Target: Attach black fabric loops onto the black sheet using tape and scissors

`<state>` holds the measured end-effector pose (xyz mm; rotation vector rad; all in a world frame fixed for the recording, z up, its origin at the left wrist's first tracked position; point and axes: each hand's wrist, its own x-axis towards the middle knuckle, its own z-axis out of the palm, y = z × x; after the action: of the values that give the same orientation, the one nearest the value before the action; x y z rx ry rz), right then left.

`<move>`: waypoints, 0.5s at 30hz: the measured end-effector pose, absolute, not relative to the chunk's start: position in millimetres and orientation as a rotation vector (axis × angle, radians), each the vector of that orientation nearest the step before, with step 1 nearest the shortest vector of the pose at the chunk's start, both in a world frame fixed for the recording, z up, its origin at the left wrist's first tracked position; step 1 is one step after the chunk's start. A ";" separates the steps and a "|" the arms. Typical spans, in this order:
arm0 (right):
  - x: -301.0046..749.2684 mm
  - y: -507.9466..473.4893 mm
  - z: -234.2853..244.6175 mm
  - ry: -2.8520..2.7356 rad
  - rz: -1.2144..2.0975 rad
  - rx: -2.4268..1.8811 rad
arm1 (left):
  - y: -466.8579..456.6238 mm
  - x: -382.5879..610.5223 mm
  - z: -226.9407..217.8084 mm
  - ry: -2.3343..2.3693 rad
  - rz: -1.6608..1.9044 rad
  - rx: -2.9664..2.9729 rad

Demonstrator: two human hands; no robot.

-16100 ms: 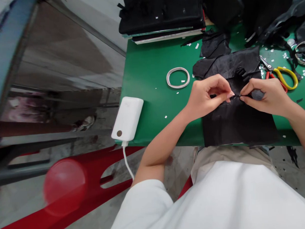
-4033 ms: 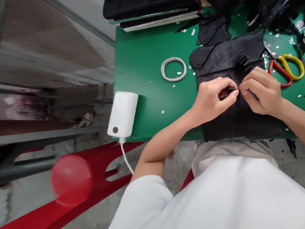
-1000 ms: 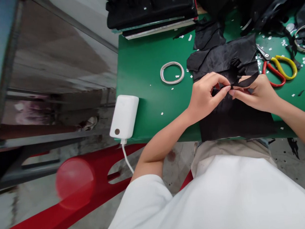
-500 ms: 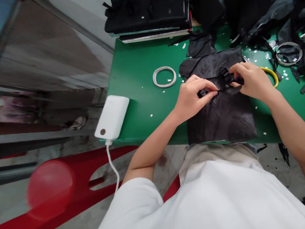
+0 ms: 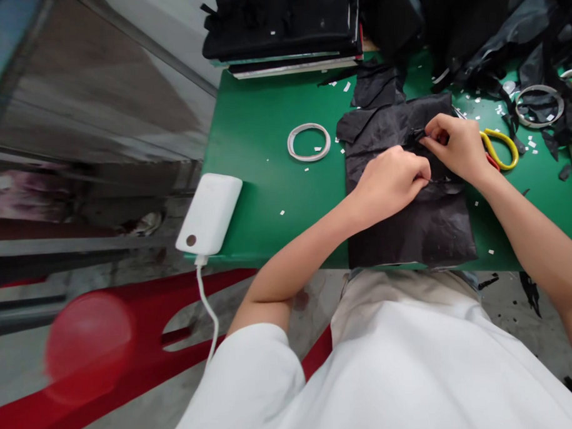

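Observation:
A sheet of thin black fabric lies over the front of the green table, its upper part wrinkled and layered. My left hand is closed over its middle, thumb and forefinger pinched; what is between them is too small to make out. Just beyond and to the right, my right hand pinches a bunched piece of black fabric above the sheet. Beside that hand lie scissors with yellow and red handles, their blades partly hidden behind it.
A white ring, perhaps a tape roll, and a white power bank with a cable lie to the left. Stacked black items stand at the back. Another ring, black scraps and white bits are at right. A red chair is lower left.
My left hand has moved right across the fabric, nearer my right hand, which has shifted slightly left. The black bunches between them look smaller now, and more of the scissors shows.

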<state>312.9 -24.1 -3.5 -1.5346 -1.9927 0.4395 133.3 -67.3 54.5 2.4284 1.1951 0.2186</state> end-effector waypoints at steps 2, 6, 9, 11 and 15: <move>313.9 -18.8 -5.0 -1.987 0.462 -1.544 | -56.7 133.8 57.9 1.283 0.253 2.375; 316.1 -9.2 -3.4 -1.983 0.499 -1.589 | -33.3 134.7 53.5 1.347 0.365 2.211; 317.9 -4.9 -0.8 -1.970 0.546 -1.611 | -20.1 134.8 41.8 1.367 0.463 2.155; 319.6 -3.7 0.0 -1.958 0.611 -1.580 | -15.1 134.3 34.1 1.327 0.518 2.144; 323.0 -3.0 -1.0 -1.955 0.676 -1.499 | -11.0 135.0 24.4 1.285 0.565 2.119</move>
<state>323.0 -3.0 -1.0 -1.4993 -1.9551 0.6764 135.0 -11.0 24.4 2.1187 1.2847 0.5650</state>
